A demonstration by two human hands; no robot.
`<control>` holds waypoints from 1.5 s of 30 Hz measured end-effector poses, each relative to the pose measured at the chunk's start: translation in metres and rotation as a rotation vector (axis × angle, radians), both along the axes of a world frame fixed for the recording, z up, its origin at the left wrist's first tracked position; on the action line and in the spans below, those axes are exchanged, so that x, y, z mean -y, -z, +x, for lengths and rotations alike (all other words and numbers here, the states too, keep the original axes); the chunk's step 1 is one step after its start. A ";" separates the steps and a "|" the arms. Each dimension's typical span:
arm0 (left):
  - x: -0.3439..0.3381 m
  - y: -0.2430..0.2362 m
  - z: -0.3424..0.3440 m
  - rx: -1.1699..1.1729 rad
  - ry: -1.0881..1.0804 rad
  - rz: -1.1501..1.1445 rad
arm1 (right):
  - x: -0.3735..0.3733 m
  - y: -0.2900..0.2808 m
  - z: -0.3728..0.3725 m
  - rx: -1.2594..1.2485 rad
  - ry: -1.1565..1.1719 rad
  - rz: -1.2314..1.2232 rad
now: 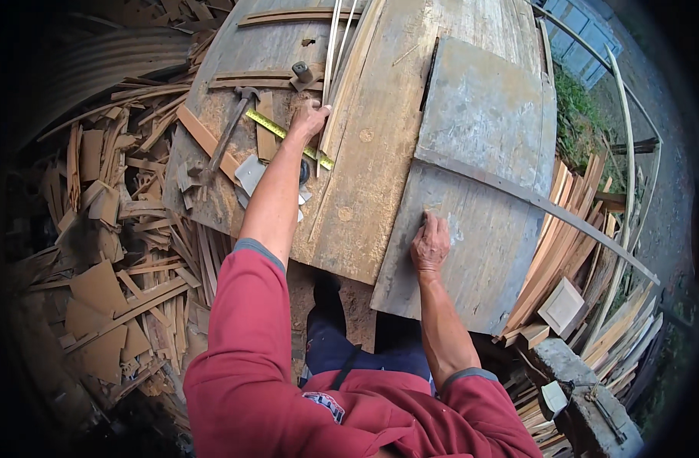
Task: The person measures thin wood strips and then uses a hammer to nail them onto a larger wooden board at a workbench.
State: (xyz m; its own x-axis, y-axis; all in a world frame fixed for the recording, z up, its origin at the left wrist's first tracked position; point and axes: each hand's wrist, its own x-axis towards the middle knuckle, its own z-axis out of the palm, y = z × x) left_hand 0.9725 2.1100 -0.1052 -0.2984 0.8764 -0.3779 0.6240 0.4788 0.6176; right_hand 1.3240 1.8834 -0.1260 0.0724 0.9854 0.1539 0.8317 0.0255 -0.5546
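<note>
My left hand [311,118] is closed around thin pale wood strips [330,65] along the workbench. Beside it lie a yellow tape measure blade [277,131] with a dark case, partly hidden by my arm, a claw hammer [227,137], a grey metal block with an upright handle [303,74], a flat reddish board [204,141] and small scraps. My right hand [429,244] rests with curled fingers on a weathered grey board [471,259]; what, if anything, is under its fingertips is unclear. A long grey batten [532,195] crosses the board above it.
Piles of wood offcuts [105,290] fill the left side beside a corrugated sheet [120,53]. Stacked planks [548,267] and a concrete block [586,389] are at the right, with long bent strips [628,175], plants [571,107] and blue panels [578,42] beyond.
</note>
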 end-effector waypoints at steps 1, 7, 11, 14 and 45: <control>-0.012 -0.001 0.010 0.148 -0.006 -0.095 | -0.002 0.002 0.008 0.021 0.015 -0.011; -0.031 0.007 0.013 0.392 -0.052 -0.123 | -0.010 -0.003 0.009 0.070 0.033 -0.050; -0.041 0.018 -0.020 0.536 -0.129 -0.138 | -0.014 -0.008 -0.009 0.073 0.024 -0.037; -0.043 0.012 0.000 0.414 -0.036 -0.131 | -0.012 -0.006 0.000 0.107 0.043 -0.029; 0.200 -0.332 0.068 1.367 -0.088 0.314 | 0.033 -0.307 -0.076 -1.340 -0.161 -0.217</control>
State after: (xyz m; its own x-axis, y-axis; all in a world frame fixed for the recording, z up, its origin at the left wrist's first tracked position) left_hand 1.0402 1.9097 0.2272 0.0830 0.9753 -0.2048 -0.5734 0.2149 0.7906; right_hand 1.2484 1.8503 0.1809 -0.0743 0.9922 -0.0997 -0.3451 -0.1193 -0.9309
